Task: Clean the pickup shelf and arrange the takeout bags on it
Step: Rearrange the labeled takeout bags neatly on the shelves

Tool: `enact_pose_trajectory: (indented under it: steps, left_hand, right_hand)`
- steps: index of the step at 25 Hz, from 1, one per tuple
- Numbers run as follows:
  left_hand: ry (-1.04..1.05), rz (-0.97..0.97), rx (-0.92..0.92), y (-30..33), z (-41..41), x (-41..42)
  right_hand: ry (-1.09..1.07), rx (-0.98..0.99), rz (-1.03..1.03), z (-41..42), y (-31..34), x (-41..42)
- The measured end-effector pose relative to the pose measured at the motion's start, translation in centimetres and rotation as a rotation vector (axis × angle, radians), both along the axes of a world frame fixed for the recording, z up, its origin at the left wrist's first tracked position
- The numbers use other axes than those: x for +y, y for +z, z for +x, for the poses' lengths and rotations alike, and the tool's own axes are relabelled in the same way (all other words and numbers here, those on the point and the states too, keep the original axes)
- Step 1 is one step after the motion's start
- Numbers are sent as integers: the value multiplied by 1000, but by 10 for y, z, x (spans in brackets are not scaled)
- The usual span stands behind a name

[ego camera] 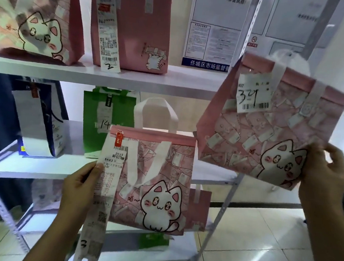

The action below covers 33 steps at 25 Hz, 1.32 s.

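My left hand point(79, 187) grips the left edge of a pink cat-print takeout bag point(155, 182) with a long receipt, held in front of the middle shelf board point(32, 167). My right hand point(324, 177) holds a second pink cat bag point(269, 125), tagged 329, by its lower right corner; it hangs tilted in the air right of the shelf. On the top board point(130, 77) stand a pink cat bag point(36, 19) and a plain pink bag point(133, 27) with a receipt marked 2.
On the middle board stand a white and blue bag point(39, 119) and a green bag point(106, 121) marked 14. Lower boards hold another pink bag point(198, 209) and a green one point(155, 241). Notices point(212, 29) hang on the wall behind. Tiled floor point(261, 244) lies at the right.
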<state>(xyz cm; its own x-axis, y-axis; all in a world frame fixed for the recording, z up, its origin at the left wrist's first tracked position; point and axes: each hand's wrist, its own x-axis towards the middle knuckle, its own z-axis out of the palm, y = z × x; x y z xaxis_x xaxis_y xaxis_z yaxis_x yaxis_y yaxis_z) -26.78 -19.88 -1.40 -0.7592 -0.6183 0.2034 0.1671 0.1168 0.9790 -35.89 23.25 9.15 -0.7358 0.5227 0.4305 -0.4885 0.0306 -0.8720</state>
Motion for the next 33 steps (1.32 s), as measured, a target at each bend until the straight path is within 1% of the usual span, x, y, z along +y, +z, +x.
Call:
enact_pose_trajectory:
  steps: [3,6,11,13,15,19,22,25,29,33]
  left_hand:
    - [62,30,-25,-13,9,-10]
    - [107,70,-22,-19,15,-21]
    - [105,5,-64,-24,20,-19]
    - [138,32,-74,-29,20,-19]
    - [166,56,-98,-34,19,-22]
    - [240,24,-91,-37,22,-24]
    - [262,6,-110,-45,22,-24]
    - [291,28,-116,-49,14,-18]
    - [269,61,-105,-50,3,-1]
    - [231,62,-95,-44,-10,24]
  right_hand:
    - [-28,-95,-27,2,-39,1]
    - [-21,-149,-48,-14,-75,-9]
    - [69,-216,-8,-58,-130,-41]
    - [92,-235,14,-81,-144,-52]
    - [100,-240,26,-106,-150,-60]
    - [119,-254,34,-157,-150,-71]
    - [175,-273,67,-198,-153,-80]
    - [242,-272,63,-230,-160,-89]
    - [284,-256,51,-252,-165,-98]
    - [262,-305,86,-264,-167,-98]
